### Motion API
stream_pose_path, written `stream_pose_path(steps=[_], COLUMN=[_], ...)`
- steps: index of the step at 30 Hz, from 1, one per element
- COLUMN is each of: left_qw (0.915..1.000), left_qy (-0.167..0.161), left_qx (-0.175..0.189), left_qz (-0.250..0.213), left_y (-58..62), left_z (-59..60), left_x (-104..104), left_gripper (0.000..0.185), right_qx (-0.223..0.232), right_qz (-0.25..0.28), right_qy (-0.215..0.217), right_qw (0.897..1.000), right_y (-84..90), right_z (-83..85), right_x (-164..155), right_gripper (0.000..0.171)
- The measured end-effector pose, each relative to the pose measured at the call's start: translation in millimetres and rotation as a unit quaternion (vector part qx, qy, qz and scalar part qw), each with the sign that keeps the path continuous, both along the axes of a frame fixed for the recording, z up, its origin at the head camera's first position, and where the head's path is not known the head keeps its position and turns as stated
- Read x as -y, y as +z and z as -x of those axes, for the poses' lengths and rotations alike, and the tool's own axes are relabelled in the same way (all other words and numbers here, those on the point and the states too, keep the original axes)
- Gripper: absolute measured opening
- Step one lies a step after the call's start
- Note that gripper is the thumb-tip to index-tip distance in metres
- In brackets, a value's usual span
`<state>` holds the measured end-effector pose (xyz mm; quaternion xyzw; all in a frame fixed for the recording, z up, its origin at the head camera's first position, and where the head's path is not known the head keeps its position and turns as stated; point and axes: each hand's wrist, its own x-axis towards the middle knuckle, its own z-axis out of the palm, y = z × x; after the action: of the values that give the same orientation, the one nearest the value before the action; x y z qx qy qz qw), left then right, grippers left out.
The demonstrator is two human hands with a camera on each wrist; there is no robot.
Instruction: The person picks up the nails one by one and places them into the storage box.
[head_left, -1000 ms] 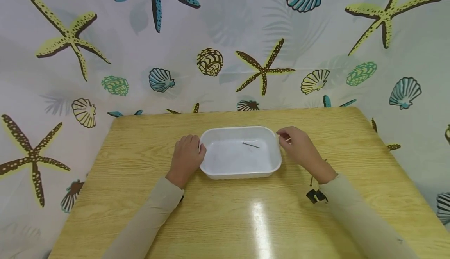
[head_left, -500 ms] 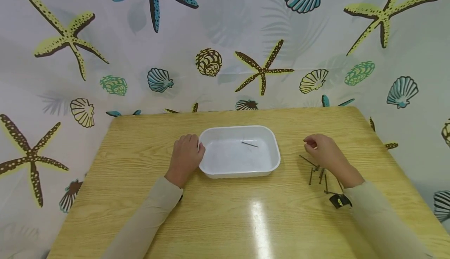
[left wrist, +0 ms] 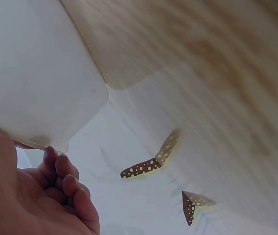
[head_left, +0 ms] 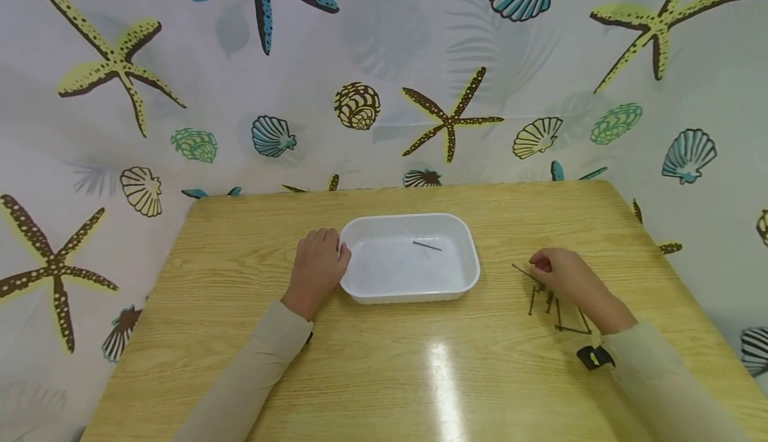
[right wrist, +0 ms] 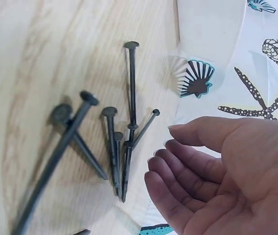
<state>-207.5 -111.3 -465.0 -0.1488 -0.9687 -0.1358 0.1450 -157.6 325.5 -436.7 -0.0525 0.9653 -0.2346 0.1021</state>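
Observation:
A white plastic tray (head_left: 468, 282) sits mid-table with one dark nail (head_left: 427, 246) lying in it. My left hand (head_left: 336, 255) holds the tray's left rim, thumb at the edge and fingers curled beside it; in the left wrist view the curled fingers (left wrist: 65, 181) sit just under the tray's rim (left wrist: 36, 78). My right hand (head_left: 540, 267) hovers over a loose pile of several nails (head_left: 549, 302) on the table to the right of the tray. In the right wrist view its fingers (right wrist: 173, 166) are relaxed and empty, close beside the nails (right wrist: 114, 142).
The wooden table (head_left: 384, 362) ends at a curtain printed with starfish and shells (head_left: 360, 105) at the back and sides. A black wrist strap (head_left: 594, 357) shows on my right sleeve.
My right hand has moved from the tray's right rim rightward and nearer to me, down to the nail pile. The left hand and tray have stayed put.

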Motion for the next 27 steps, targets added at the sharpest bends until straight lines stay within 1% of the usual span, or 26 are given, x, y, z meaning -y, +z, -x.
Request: stream_pose_path(steps=[4, 12, 19, 27], left_qw=[1.0000, 0.9999, 0.9999, 0.9999], left_qy=[0.000, 0.006, 0.005, 0.005], left_qx=[0.001, 0.008, 0.011, 0.011], left_qz=[0.003, 0.005, 0.000, 0.000], left_y=[-0.5, -1.8, -2.5, -4.0], left_z=[0.5, 1.2, 0.9, 2.2], left_x=[-1, -1, 0, 0], left_gripper=[0.023, 0.023, 0.023, 0.023], right_qx=[0.008, 0.003, 0.009, 0.018], right_qz=[0.000, -0.001, -0.014, -0.018], right_qy=[0.009, 0.023, 0.023, 0.019], right_qw=[1.000, 1.000, 1.000, 1.000], right_y=[-2.9, -8.1, -11.4, -10.8], right_z=[-1.7, -0.4, 1.5, 1.2], right_x=[1, 2, 1, 2], right_gripper=[0.026, 0.019, 0.017, 0.015])
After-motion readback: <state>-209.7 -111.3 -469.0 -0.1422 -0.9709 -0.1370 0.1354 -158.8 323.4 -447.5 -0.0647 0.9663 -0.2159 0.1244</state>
